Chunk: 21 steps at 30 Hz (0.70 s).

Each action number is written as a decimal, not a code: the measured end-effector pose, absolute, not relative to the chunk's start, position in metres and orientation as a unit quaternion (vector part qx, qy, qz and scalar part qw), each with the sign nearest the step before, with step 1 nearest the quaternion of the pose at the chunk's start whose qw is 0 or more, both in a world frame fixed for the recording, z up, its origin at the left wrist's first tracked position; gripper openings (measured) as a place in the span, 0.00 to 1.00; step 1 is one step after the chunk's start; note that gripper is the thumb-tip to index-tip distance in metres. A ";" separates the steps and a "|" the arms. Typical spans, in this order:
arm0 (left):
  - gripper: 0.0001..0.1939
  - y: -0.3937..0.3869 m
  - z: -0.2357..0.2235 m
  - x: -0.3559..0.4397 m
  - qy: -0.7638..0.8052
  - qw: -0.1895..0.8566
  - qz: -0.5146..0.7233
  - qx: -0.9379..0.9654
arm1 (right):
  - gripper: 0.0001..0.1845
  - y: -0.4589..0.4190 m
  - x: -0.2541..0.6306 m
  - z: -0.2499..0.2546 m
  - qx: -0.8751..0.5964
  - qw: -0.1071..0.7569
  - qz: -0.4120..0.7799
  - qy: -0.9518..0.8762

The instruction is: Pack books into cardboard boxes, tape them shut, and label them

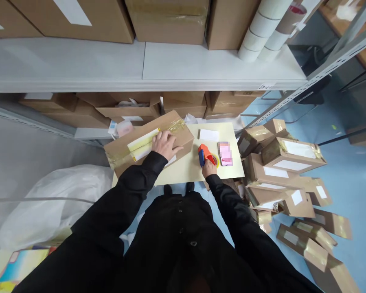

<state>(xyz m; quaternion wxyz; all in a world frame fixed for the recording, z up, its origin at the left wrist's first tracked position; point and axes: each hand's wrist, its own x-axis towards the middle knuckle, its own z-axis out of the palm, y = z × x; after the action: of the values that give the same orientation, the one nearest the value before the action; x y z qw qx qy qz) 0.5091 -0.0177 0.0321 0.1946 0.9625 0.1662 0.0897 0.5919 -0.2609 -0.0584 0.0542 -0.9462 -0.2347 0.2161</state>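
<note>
A long cardboard box (150, 143) lies at a slant on the pale yellow table (183, 176). Clear tape covers its ends, and a yellow-and-white strip (144, 144) runs along its top. My left hand (165, 145) rests on the top face beside that strip, fingers spread and thumb stretched to the right. My right hand (209, 168) grips an orange and blue tape dispenser (204, 154) close to the table's front edge. A yellow-rimmed tape roll (215, 160) shows at the dispenser's right side. A white slip (209, 135) and a pink item, blurred out (225, 154), lie to the right.
A grey shelf (176, 67) with cardboard boxes (167, 24) and stacked white rolls (260, 30) stands ahead. Taped cartons (292, 156) are piled on the blue floor to the right. A white plastic bag (57, 203) and colourful packets (24, 264) are at the left.
</note>
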 end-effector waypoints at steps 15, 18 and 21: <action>0.41 -0.020 0.029 0.385 0.290 0.204 0.101 0.930 | 0.45 -0.202 0.634 0.008 -0.848 0.375 0.150 -0.344; 0.62 -0.013 0.009 0.347 0.425 0.293 0.196 0.834 | 0.41 -0.176 0.636 0.023 -0.801 0.445 0.220 -0.335; 0.59 -0.005 -0.015 0.326 0.403 0.472 0.226 0.751 | 0.43 -0.167 0.629 0.021 -0.786 0.472 0.255 -0.308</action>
<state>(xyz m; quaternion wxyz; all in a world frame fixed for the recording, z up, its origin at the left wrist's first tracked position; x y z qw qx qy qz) 0.3263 -0.0051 -0.0154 0.4717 0.7513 0.4026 0.2259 0.6288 -0.1674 0.0215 0.4721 -0.7856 -0.3083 0.2547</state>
